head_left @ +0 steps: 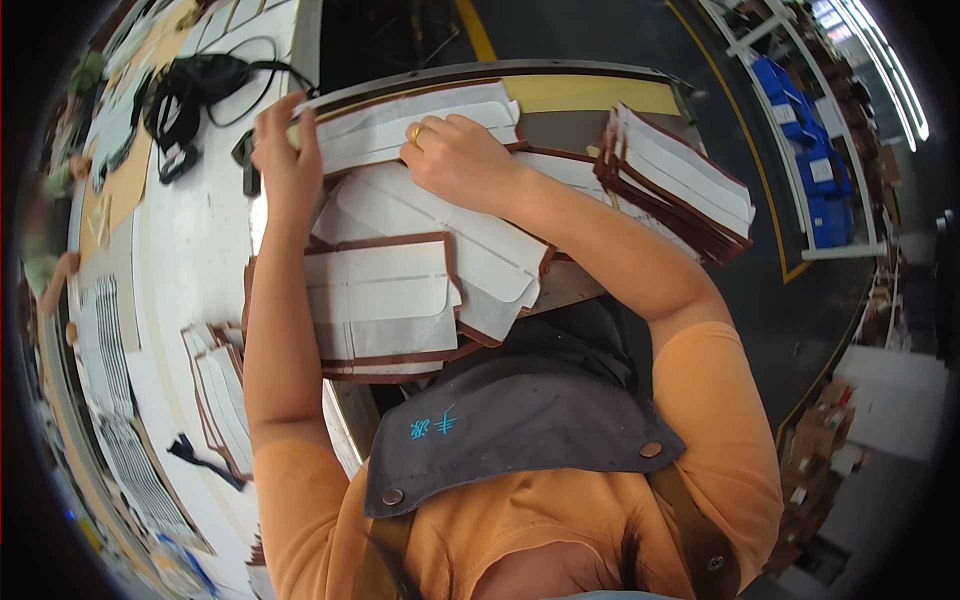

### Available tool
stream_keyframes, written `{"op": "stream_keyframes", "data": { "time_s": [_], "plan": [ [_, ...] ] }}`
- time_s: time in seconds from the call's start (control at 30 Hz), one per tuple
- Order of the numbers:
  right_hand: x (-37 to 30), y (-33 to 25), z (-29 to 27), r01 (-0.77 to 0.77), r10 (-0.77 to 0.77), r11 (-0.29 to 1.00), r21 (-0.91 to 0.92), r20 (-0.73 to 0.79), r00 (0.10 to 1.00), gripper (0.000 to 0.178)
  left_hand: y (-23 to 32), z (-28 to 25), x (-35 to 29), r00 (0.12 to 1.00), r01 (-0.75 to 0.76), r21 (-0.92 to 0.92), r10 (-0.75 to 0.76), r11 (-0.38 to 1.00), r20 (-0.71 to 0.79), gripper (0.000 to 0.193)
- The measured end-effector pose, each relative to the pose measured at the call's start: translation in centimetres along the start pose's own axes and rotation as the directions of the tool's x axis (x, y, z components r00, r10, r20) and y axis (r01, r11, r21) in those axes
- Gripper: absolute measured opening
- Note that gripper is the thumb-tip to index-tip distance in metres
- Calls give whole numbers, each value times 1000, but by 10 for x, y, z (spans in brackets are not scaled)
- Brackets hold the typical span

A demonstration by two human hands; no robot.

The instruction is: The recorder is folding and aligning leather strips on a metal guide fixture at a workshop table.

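A long white-faced panel with brown edges lies along the far side of the work board. My left hand is at the panel's left end, thumb and fingers apart. My right hand, with a ring on one finger, has its fingers curled at the panel's near edge; the fingertips are partly hidden. Nearer to me, loose white-faced panels overlap at angles. Another brown-edged panel lies on top of a pile between my forearms.
A fanned stack of brown-edged panels sits at the board's right. To the left, a white table bears a black corded bundle and more panels. Blue bins stand on a rack at right. Another person's hand shows far left.
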State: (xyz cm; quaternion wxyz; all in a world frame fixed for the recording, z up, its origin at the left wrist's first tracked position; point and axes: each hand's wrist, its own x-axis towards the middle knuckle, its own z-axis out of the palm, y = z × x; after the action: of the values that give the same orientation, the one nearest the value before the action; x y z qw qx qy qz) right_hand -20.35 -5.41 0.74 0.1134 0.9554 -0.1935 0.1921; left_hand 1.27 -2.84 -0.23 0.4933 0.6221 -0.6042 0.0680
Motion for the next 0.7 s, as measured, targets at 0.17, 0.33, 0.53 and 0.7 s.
{"op": "stream_keyframes", "data": {
  "time_s": [0.17,0.33,0.53,0.7],
  "plan": [
    [-29,69,-80,-432,465,881,194,-534,707,11,39,-14,5,994,-106,-248,100,963,-35,9],
    [-121,91,-180,-502,171,823,-267,-726,666,17,63,-14,-10,783,-222,-193,293,956,549,13],
    [-231,49,-136,-525,487,773,-357,-195,851,18,58,-4,-18,716,-269,-81,255,960,650,26],
    [-194,33,-128,-675,665,738,13,-189,723,18,55,-8,-12,685,-234,-6,169,972,708,21]
  ]
}}
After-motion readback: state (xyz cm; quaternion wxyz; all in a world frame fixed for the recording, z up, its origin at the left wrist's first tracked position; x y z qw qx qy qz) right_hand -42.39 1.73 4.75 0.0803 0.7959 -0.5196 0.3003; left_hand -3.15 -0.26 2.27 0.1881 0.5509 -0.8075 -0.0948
